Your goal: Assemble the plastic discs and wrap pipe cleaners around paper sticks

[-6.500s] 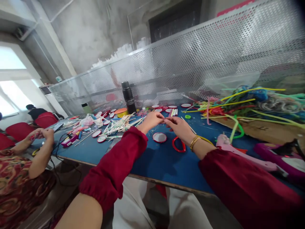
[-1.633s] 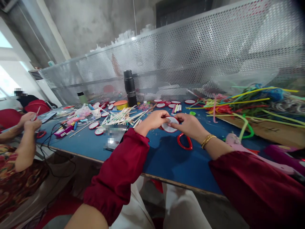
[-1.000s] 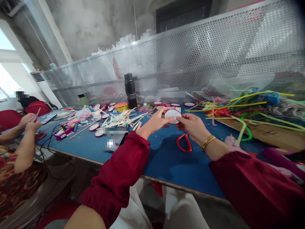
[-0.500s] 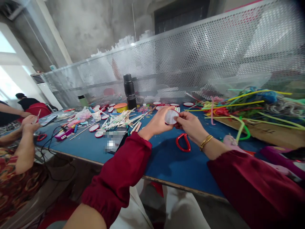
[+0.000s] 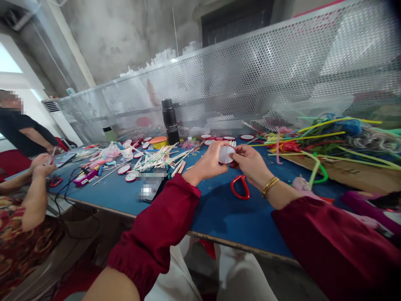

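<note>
Above the blue table (image 5: 216,213), my left hand (image 5: 208,166) is closed around the left edge of a small round white disc with a red rim (image 5: 226,154). My right hand (image 5: 250,164) pinches the disc's right edge between thumb and fingers. What the curled right fingers cover is hidden. Just below my hands lies a pair of scissors with red handles (image 5: 240,187); the blades are not seen. Similar red-rimmed discs (image 5: 124,169) rest on the table to the left, and more (image 5: 247,137) lie at the back.
Paper-like sticks (image 5: 156,159) are heaped left of my hands, near a phone (image 5: 152,186) and a black bottle (image 5: 170,121). Colourful cords (image 5: 338,129) pile on cardboard (image 5: 360,169) at right. A perforated metal panel (image 5: 250,83) backs the table. A co-worker's hands (image 5: 44,165) are at far left.
My hands and the disc stay almost in place, with only slight finger movement. At the far left, a person in black who was bent low now stands upright.
</note>
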A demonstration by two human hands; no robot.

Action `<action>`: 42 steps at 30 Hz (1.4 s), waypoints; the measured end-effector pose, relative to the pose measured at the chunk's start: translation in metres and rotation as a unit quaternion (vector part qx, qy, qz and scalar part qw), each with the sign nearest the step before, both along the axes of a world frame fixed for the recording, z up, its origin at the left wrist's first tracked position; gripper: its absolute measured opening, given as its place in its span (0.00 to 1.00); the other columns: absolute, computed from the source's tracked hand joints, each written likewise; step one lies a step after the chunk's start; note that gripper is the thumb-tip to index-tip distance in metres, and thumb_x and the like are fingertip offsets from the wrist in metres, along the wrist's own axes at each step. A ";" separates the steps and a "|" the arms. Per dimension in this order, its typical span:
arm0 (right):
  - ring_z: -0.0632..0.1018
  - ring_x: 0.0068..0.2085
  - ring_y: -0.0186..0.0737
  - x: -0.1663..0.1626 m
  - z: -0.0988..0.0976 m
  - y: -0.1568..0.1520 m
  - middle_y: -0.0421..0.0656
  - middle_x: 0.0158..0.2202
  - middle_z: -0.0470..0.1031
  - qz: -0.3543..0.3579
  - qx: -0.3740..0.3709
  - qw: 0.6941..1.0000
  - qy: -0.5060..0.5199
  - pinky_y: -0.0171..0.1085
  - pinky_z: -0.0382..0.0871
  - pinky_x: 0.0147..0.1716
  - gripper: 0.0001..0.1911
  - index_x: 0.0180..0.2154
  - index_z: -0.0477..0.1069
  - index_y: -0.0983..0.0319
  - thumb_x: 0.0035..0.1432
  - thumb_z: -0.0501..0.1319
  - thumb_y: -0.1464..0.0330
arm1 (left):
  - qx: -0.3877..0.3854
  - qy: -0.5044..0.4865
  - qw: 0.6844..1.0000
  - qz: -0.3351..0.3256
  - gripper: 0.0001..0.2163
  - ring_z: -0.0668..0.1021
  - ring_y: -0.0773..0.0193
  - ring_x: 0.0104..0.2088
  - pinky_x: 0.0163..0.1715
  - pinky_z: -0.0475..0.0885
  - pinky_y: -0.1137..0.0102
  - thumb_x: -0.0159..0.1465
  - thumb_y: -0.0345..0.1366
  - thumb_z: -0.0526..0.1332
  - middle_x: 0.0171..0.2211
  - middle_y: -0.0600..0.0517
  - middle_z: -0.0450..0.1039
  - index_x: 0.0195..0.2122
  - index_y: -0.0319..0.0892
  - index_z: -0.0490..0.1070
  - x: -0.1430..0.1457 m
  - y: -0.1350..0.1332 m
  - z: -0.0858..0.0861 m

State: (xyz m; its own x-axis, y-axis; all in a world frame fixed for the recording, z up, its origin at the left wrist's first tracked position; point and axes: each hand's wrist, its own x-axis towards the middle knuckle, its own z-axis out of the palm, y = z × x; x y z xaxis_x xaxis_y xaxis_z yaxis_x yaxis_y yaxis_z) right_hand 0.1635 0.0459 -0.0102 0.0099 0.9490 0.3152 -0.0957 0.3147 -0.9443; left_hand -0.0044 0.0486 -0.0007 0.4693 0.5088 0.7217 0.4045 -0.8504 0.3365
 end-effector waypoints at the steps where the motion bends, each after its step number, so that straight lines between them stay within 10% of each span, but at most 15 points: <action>1: 0.73 0.21 0.32 0.000 0.000 0.000 0.36 0.24 0.74 0.001 0.000 1.000 0.001 0.32 0.70 0.22 0.10 0.34 0.68 0.59 0.49 0.67 0.68 | 0.001 0.002 1.000 -0.002 0.32 0.69 0.46 0.63 0.65 0.65 0.48 0.55 0.26 0.66 0.60 0.39 0.64 0.61 0.42 0.59 0.000 0.000 0.000; 21: 0.73 0.21 0.35 0.002 -0.002 0.002 0.38 0.22 0.73 -0.062 -0.008 0.998 -0.024 0.34 0.69 0.21 0.09 0.32 0.69 0.57 0.49 0.67 0.69 | -0.037 0.021 0.992 0.119 0.31 0.72 0.46 0.64 0.63 0.70 0.49 0.62 0.37 0.67 0.63 0.37 0.69 0.65 0.40 0.61 0.004 -0.008 0.002; 42: 0.74 0.21 0.37 0.004 -0.005 0.003 0.38 0.22 0.73 -0.084 0.001 0.995 -0.058 0.35 0.68 0.22 0.08 0.32 0.68 0.58 0.50 0.67 0.66 | -0.037 0.058 0.995 0.072 0.30 0.75 0.44 0.60 0.61 0.70 0.50 0.58 0.29 0.65 0.59 0.36 0.73 0.63 0.37 0.66 0.002 -0.006 0.006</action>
